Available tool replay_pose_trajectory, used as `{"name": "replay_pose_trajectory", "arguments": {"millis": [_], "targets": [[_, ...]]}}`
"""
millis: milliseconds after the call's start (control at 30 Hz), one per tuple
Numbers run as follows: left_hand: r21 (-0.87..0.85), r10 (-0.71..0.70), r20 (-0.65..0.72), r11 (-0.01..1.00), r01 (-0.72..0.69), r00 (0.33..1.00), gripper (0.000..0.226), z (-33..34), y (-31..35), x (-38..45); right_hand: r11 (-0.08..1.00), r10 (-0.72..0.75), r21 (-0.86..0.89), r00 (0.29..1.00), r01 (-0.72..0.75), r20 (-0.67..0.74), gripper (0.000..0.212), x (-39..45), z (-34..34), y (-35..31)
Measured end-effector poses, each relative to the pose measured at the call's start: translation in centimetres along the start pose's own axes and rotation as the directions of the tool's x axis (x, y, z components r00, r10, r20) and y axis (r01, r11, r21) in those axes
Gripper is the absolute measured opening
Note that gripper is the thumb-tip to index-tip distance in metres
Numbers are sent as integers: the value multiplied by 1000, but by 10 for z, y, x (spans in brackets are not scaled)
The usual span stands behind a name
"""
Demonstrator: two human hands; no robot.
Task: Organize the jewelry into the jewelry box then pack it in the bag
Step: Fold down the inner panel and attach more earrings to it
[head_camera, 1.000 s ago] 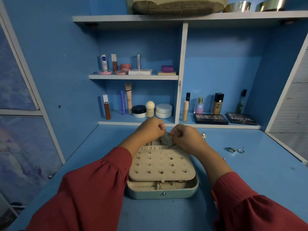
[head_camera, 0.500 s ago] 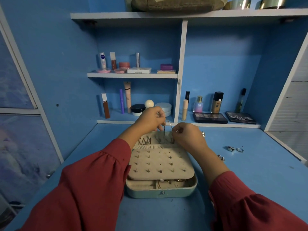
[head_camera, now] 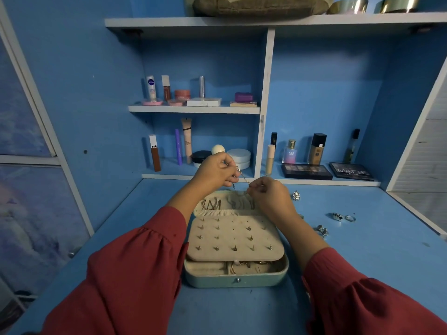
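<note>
An open pale-green jewelry box [head_camera: 238,279] sits on the blue desk, its cream stud panel [head_camera: 233,238] folded over the lower tray. Behind the panel, chains hang in the lid pocket [head_camera: 212,204]. My left hand [head_camera: 215,174] and my right hand [head_camera: 268,197] are raised above the back of the box. Both pinch a thin silver chain [head_camera: 242,176] stretched between them, with one end dangling down. Loose silver pieces lie on the desk to the right: a charm [head_camera: 296,195], rings [head_camera: 342,216] and earrings [head_camera: 322,230]. An olive bag [head_camera: 258,5] lies on the top shelf.
Cosmetics fill the shelves behind the box: bottles, tubes, round jars [head_camera: 240,158] and two eyeshadow palettes [head_camera: 306,170]. Two metal bowls [head_camera: 348,6] stand beside the bag on the top shelf. A white frame edge borders the desk at the right.
Both hands have lifted from the lid pocket. The left hand rose higher and the chain is now drawn out taut between the two hands.
</note>
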State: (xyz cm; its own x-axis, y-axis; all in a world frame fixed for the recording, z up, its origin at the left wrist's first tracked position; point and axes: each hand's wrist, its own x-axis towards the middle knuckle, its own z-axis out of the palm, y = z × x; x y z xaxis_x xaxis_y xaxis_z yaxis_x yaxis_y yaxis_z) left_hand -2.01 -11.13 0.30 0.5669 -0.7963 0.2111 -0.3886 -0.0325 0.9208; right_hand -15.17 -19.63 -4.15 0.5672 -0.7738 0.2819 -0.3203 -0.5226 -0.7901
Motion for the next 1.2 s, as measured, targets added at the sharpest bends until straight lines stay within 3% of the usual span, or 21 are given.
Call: {"name": "replay_pose_trajectory", "arguments": {"millis": [267,633,900,1067,1200], "targets": [[72,-30,39,997,27,999,7,-3,-5,-11,995,2,-104,999,1,33,8,-2,-5,-4],[76,-4,77,997,-2,997,6,-6,-6,-28,993,61,-103,998,-58,30,9,-5,-14,-9],[54,147,243,985,-165,959,19,-8,-7,-32,969,57,-247,973,0,225,12,-4,-17,-12],[-18,86,325,996,-85,942,15,-4,-10,-33,963,27,-266,968,41,249,5,-2,-18,-12],[0,57,285,998,-60,957,11,0,-10,-31,952,30,-301,967,49,251,11,-3,-23,-13]]}}
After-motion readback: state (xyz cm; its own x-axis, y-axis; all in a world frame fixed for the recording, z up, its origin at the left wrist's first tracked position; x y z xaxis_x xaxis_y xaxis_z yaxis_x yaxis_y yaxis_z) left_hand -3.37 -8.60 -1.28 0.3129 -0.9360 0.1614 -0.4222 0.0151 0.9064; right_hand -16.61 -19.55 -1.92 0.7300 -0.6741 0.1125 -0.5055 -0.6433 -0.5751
